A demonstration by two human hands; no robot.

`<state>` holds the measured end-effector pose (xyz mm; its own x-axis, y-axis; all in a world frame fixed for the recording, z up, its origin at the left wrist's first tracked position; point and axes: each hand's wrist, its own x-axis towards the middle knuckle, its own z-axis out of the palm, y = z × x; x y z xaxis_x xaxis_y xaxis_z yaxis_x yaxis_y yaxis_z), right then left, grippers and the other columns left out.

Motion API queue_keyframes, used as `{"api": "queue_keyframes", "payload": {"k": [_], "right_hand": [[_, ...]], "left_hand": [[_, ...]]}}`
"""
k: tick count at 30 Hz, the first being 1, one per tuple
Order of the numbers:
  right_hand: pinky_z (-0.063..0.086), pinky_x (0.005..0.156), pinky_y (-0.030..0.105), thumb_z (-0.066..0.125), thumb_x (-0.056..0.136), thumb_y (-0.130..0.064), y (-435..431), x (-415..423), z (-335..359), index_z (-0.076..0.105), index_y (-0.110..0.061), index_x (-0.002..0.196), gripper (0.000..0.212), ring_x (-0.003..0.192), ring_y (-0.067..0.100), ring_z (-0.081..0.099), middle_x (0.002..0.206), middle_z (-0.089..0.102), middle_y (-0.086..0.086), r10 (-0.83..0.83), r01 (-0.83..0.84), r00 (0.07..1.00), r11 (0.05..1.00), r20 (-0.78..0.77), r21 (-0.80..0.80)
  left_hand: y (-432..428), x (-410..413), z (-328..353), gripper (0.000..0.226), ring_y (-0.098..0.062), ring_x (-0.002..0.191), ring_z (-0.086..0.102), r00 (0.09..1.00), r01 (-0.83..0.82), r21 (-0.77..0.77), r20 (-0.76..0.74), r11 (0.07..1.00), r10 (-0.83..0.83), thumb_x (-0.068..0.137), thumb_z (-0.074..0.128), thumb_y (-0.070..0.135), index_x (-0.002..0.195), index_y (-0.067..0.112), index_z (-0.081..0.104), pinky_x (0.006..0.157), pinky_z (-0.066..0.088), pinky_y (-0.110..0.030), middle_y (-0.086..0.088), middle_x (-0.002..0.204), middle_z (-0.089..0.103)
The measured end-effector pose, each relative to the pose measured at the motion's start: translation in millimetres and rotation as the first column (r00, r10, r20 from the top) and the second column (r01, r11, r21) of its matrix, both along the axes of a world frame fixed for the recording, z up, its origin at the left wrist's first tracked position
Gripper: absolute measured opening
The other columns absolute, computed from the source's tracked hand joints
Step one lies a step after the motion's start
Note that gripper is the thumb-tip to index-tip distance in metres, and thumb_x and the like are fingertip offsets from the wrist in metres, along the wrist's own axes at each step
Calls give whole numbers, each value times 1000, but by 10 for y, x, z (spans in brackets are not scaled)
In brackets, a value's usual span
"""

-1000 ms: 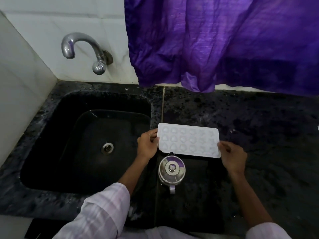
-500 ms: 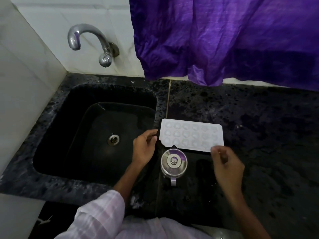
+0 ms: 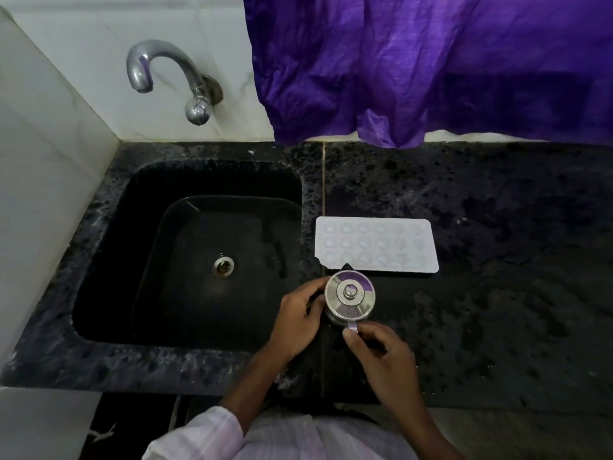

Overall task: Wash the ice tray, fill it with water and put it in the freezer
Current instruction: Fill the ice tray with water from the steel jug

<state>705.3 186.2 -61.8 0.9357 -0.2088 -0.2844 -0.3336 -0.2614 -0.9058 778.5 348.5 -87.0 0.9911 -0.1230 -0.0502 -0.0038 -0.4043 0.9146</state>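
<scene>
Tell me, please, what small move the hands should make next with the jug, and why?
Probably lift the steel jug and tip its spout over the ice tray. The right hand is closed on the handle at the near side, the left hand steadies the body, and the tray lies flat on the counter just beyond the spout. Whether the tray already holds water cannot be told.

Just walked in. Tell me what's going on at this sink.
A person stands at a dark stone counter beside the sink. The left hand steadies a small lidded steel jug while the right hand takes a grip on its handle. The white ice tray lies flat on the counter behind the jug, untouched. No water shows at the tap.
</scene>
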Motion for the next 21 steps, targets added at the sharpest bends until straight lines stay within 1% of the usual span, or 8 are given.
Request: {"api": "queue_keyframes", "payload": {"k": [6, 9, 11, 13, 15, 17, 19, 21], "right_hand": [[54, 80, 27, 67, 91, -24, 90, 8, 29, 75, -22, 87, 9, 86, 6, 70, 88, 75, -8, -18, 23, 998, 994, -53, 106], [54, 81, 35, 66, 92, -23, 66, -28, -36, 74, -25, 86, 11, 87, 13, 69, 89, 74, -2, -78, 80, 996, 994, -35, 68], [53, 86, 40, 64, 93, -22, 30, -57, -79, 74, -24, 87, 12, 91, 16, 68, 93, 73, 0, -130, 131, 991, 989, -20, 63], [52, 89, 42, 63, 94, -21, 17, -78, -94, 74, -20, 87, 14, 94, 18, 67, 94, 73, 2, -198, 197, 980, 977, 9, 79], [52, 84, 40, 64, 92, -29, 22, -79, -52, 72, -16, 85, 17, 89, 17, 68, 89, 73, 1, -236, 231, 971, 967, 44, 103], [49, 70, 36, 65, 87, -37, 41, -52, -28, 66, -15, 78, 24, 74, 14, 62, 78, 69, -2, -234, 226, 968, 969, 88, 97], [42, 63, 35, 65, 87, -36, 52, -9, -32, 56, -18, 69, 27, 65, 12, 51, 67, 58, -2, -232, 221, 967, 970, 110, 103], [38, 63, 35, 65, 90, -29, 26, 35, -63, 49, -19, 66, 31, 66, 13, 47, 66, 51, 0, -259, 239, 958, 959, 121, 154]], "left_hand": [[18, -35, -13, 36, 1, 113, 62, 999, 21, 8, 48, 1000, -21, 95, 55, 2, 126, 19, 65, 98, 49, -20, 9, 122, 69], [47, -63, -37, 33, 3, 108, 63, 998, 43, -15, 41, 999, -43, 94, 60, 4, 122, 19, 66, 90, 51, -15, 10, 118, 69], [54, -103, -63, 30, 2, 106, 63, 998, 65, -38, 24, 997, -64, 93, 63, 6, 121, 18, 66, 84, 52, -12, 8, 117, 68], [65, -142, -111, 28, -1, 106, 64, 996, 88, -63, 28, 994, -87, 92, 65, 14, 120, 18, 66, 83, 55, -17, 9, 116, 67], [48, -177, -128, 29, -4, 104, 65, 994, 101, -66, 51, 993, -97, 90, 66, 23, 119, 19, 66, 83, 58, -23, 9, 114, 65], [24, -187, -131, 31, -4, 102, 64, 993, 102, -51, 72, 994, -98, 88, 65, 32, 117, 19, 66, 82, 58, -25, 10, 111, 63], [-6, -205, -130, 34, -3, 100, 64, 992, 98, -48, 81, 994, -94, 87, 64, 38, 115, 19, 66, 81, 57, -24, 9, 109, 62], [-33, -218, -121, 34, -2, 97, 63, 991, 102, -54, 94, 993, -97, 87, 64, 40, 112, 17, 66, 80, 56, -22, 6, 106, 62]]}}
